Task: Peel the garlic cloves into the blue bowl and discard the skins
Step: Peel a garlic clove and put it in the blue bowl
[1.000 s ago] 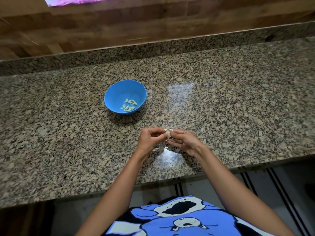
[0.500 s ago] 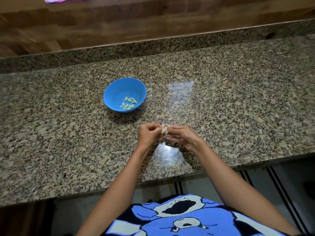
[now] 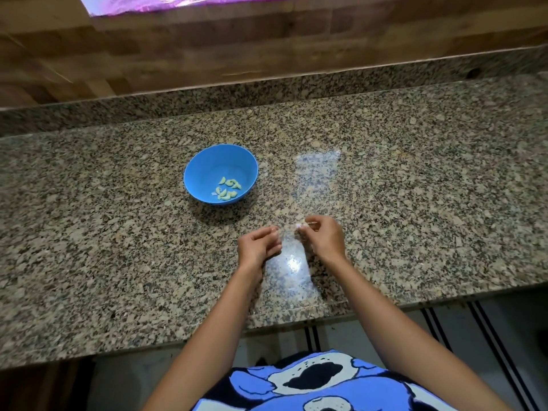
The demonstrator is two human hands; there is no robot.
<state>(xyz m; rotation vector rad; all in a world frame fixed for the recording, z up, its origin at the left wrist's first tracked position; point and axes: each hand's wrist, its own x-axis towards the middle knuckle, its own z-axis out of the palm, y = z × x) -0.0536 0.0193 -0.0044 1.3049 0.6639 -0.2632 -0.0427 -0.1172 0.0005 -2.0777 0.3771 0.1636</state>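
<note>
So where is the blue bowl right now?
In the head view, the blue bowl sits on the granite counter, left of centre, beyond the left hand.

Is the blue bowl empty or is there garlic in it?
Not empty: the blue bowl holds a small cluster of peeled cloves.

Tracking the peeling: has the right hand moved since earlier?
Yes. The right hand, pinching the garlic clove, shifted slightly right, away from the blue bowl and the left hand.

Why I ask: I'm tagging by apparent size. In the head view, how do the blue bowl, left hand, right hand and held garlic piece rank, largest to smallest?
1. blue bowl
2. left hand and right hand: look alike, unranked
3. garlic piece, pinched by the right hand
</note>
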